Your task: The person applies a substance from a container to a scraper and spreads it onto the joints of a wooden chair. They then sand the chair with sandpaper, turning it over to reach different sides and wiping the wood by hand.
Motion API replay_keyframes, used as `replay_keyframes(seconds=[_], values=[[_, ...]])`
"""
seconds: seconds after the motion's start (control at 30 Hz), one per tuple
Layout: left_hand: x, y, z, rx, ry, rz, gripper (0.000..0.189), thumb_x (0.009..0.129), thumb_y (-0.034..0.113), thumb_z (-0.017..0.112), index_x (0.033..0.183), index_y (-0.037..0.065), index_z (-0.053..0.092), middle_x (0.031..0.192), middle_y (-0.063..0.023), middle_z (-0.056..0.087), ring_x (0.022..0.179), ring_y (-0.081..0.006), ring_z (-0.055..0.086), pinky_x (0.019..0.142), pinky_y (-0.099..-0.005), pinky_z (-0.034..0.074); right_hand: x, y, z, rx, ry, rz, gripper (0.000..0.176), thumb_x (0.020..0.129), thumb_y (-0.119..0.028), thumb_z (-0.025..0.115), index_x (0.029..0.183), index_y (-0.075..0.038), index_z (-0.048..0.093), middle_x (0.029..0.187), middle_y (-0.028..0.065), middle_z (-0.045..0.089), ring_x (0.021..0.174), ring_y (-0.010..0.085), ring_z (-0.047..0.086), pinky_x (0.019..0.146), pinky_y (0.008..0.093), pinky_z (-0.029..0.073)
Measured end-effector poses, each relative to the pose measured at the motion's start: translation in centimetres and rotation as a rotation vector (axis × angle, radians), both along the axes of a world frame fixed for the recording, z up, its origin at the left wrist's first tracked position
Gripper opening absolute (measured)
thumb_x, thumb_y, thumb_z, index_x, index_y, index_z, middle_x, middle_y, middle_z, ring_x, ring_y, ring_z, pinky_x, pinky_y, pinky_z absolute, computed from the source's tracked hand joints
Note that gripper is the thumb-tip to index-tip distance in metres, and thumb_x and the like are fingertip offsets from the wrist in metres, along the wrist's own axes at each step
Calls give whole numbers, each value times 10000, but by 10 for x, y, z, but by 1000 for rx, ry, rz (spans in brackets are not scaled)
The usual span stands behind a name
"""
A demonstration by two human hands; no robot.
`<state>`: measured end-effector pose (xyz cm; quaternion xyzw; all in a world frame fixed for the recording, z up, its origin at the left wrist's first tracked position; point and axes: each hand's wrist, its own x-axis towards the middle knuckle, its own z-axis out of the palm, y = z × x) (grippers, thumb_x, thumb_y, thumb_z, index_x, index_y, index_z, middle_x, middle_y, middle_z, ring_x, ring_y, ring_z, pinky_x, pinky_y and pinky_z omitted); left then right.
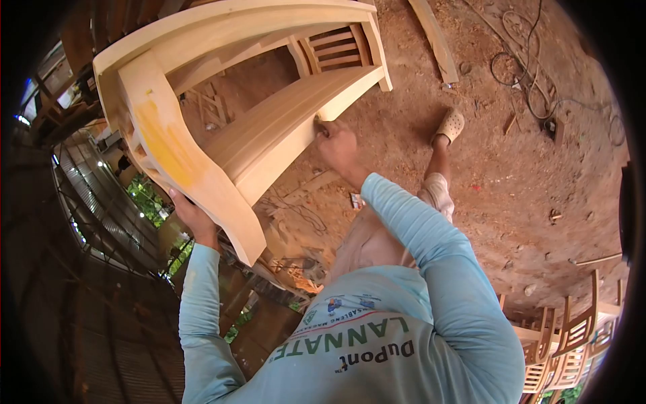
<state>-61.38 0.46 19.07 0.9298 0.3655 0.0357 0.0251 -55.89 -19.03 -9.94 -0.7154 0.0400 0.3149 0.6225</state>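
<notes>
A pale wooden bench frame [289,135] fills the upper left of the view. Its near side panel [168,145] is curved and carries a yellow-orange patch. My left hand [194,214] rests against the lower outer edge of that panel, its fingers partly hidden behind the wood. At the front rail of the bench, my right hand [336,145] is closed, with its fingertips touching the rail. Between those fingers is something small and dark that I cannot make out.
A long plank [436,44] lies on the dirt floor at the top. Cables [531,74] coil at the upper right. My foot in a light clog [449,126] stands right of the bench. Wooden chairs [575,333] stand at the lower right.
</notes>
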Motion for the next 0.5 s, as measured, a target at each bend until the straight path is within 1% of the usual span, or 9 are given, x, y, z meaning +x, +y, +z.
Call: replay_keyframes(seconds=[0.03,0.07,0.13,0.2,0.23,0.27,0.3,0.4,0.5], values=[[-1,2,-1,39,17,-30,427,1129,236,328,1166,-59,634,1037,-199,706,914,-348,670,872,-459,515,-3,4,12,-58,-59,-5,302,860,-142,633,1119,-30,738,1090,196,701,1021,393,659,902,479,549],[-2,4,-2,4,-6,-3,436,1130,242,323,1164,-62,634,1035,-198,707,919,-343,671,872,-453,515,-2,5,25,-56,-59,-4,263,850,-109,661,1085,-21,739,1054,185,678,1015,408,633,888,494,541],[-4,6,-3,-65,-57,52,455,1133,253,313,1159,-68,634,1031,-197,709,927,-334,673,873,-441,516,-4,-7,54,18,-63,0,257,854,-94,657,1085,-13,733,1063,184,675,1025,404,627,888,491,537],[-3,4,0,-18,21,23,471,1135,266,307,1156,-72,635,1031,-198,710,933,-331,674,875,-434,516,-11,-19,65,104,-129,-33,258,865,-68,655,1107,-19,731,1065,186,684,1034,389,641,888,468,537],[-1,3,1,5,61,4,479,1136,272,304,1154,-73,635,1031,-199,710,937,-330,674,877,-431,517,-12,-30,67,161,-36,-23,270,872,-80,652,1124,-28,732,1058,189,692,1020,385,653,882,462,541],[2,1,2,-26,26,20,483,1137,275,302,1153,-73,636,1031,-198,711,935,-328,674,877,-430,517,-7,-43,69,218,56,-16,281,879,-93,650,1141,-38,734,1050,192,700,1006,380,664,876,457,545],[7,-4,1,-56,-12,35,486,1138,278,301,1151,-73,637,1032,-196,711,934,-327,675,877,-430,518,-3,-54,66,276,145,-8,292,886,-105,647,1158,-47,736,1042,195,708,991,376,676,870,452,550],[4,-2,3,-96,-30,66,507,1140,290,288,1153,-76,639,1039,-187,712,941,-317,674,885,-429,518,7,-62,24,106,228,-4,323,898,-147,639,1197,-75,738,978,198,737,890,359,714,815,425,570],[-2,7,0,-122,-37,72,521,1139,296,278,1160,-79,638,1063,-183,708,962,-311,668,902,-433,513,31,-60,-22,59,276,-5,336,902,-187,648,1209,-84,739,919,194,745,800,337,728,764,407,577]])
